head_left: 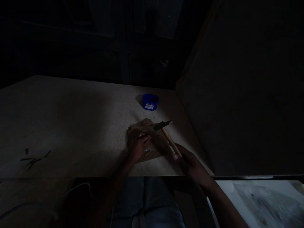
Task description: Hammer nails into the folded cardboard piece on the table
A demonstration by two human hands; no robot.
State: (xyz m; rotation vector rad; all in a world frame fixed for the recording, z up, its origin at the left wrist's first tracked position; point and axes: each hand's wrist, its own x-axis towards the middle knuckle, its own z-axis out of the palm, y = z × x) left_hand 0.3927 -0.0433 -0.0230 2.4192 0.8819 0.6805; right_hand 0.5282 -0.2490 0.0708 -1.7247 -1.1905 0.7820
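My right hand (pixel 184 158) is wrapped round the wooden handle of a hammer (pixel 171 142). The hammer's dark head is raised over a worn piece of brown cardboard (pixel 156 141) on the table. My left hand (pixel 140 145) rests on the cardboard, left of the hammer head. Its thumb and fingers come together, and anything between them is too dark and small to make out. Near the table's front edge, a perforated brown strip (pixel 152 155) shows at the cardboard's near side.
Behind the cardboard stands a blue plastic container (pixel 150 103) with a white label. Several thin dark pieces (pixel 33 161) lie at the left of the pale table (pixel 95 107). A tall dark panel (pixel 242 95) borders the right side. The room is dim.
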